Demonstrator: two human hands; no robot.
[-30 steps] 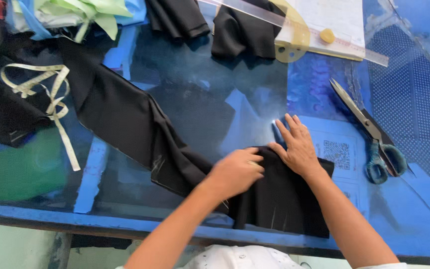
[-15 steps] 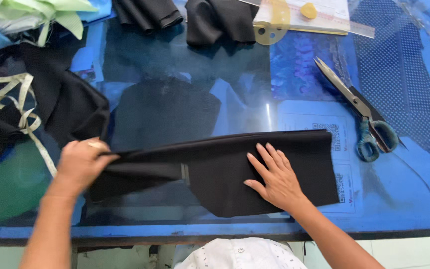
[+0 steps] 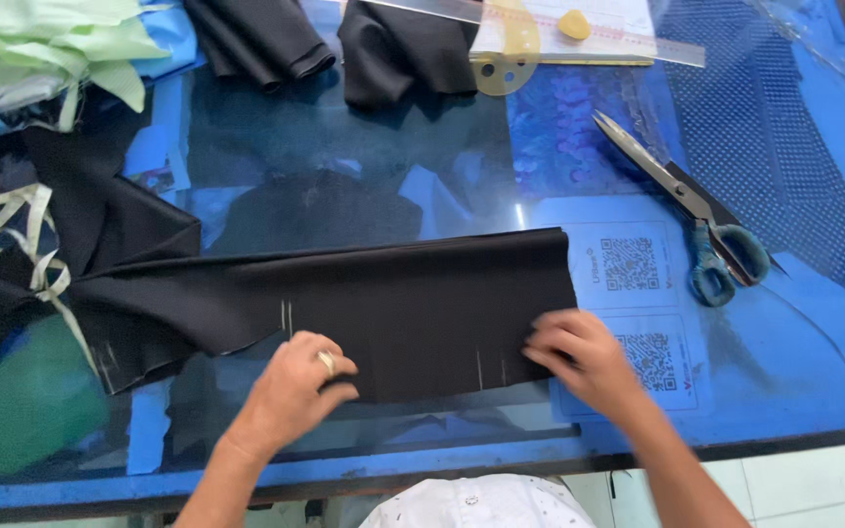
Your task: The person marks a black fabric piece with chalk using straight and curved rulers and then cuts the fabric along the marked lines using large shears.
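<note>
Now, cloth: the black cloth (image 3: 393, 303) lay flat and long on the table (image 3: 814, 372), smoother than before.
Left hand (image 3: 290, 391): you moved it to the near edge, fingers curled, pinching the cloth.
Right hand (image 3: 584, 357): you slid it to the right corner, fingers bent, gripping the cloth.
Scissors (image 3: 696, 225): they stayed apart.

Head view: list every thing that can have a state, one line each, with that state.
black fabric piece: spread flat, folded, faint chalk marks showing
left hand: gripping the fabric's near edge
right hand: pinching the fabric's right corner
scissors: blades closed, lying flat
rolled black fabric: rolled up
clear ruler: lying flat
</note>
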